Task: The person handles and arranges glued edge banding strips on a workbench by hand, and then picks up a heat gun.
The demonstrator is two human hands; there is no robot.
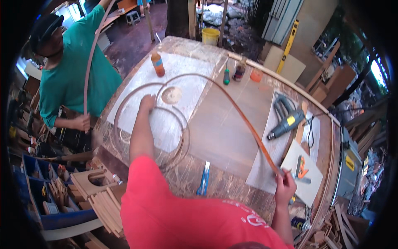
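A long, thin brown strip of edging [240,112] lies on the worktable, looping into wide coils at the left and arching across to the right. My right hand [285,186] pinches its end near the front right edge. Over the coils, my left arm reaches out, and my left hand [147,103] is closed on the strip where the loops meet; its fingertips are partly hidden. Next to my right hand, an orange-and-black tool [302,168] rests on a pale board [314,182]. A blue utility knife [203,178] lies between my arms near the table's front edge.
A heat gun [286,124] with a cord lies at the right. Bottles, including an orange one [157,64], and a green screwdriver [226,76] stand or lie at the far side. A co-worker in a green shirt [78,79] holds another strip at left. A blue divided bin [62,218] sits lower left.
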